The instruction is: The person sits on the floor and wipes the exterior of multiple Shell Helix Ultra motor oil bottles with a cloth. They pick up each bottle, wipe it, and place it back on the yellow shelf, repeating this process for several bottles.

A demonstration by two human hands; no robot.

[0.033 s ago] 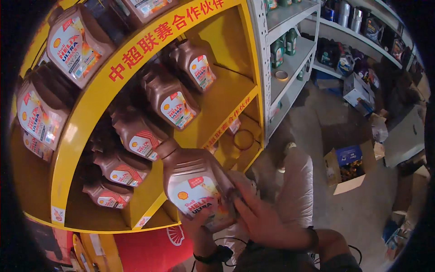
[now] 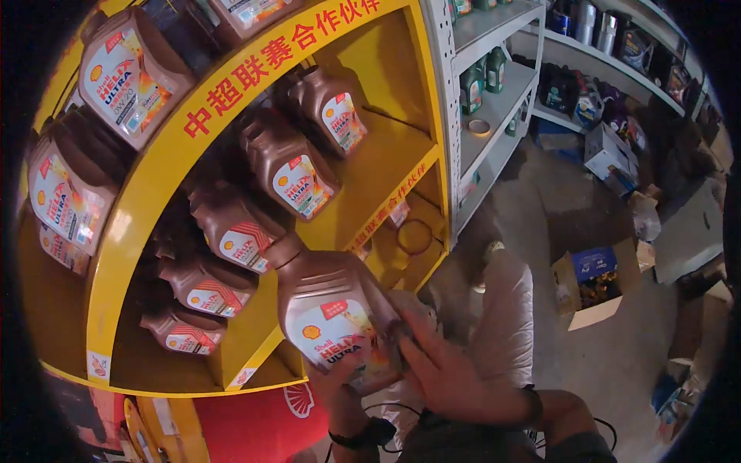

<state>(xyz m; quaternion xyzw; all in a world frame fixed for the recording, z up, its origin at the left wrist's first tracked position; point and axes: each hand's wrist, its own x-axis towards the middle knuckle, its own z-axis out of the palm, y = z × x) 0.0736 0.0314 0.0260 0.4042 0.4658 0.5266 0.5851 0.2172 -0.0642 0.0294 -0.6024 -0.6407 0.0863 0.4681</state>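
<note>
A brown plastic motor oil bottle (image 2: 328, 305) with a white, red and orange label is held in front of the yellow shelf, its neck tilted up and left. My left hand (image 2: 337, 390) grips it low at the near left, the thumb over the bottom of the label. Along the bottle's right side lies my right hand (image 2: 444, 374), its fingers pressed to the edge. Something dark shows at the right fingertips; what it is cannot be made out. The bottle hides part of the left fingers.
The curved yellow shelf (image 2: 116, 255) holds several similar brown oil bottles (image 2: 289, 177). A grey metal rack (image 2: 502, 96) with green bottles stands beyond it. On the floor at the right are an open cardboard box (image 2: 594, 285) and other boxes. A red panel (image 2: 247, 420) lies below the yellow shelf.
</note>
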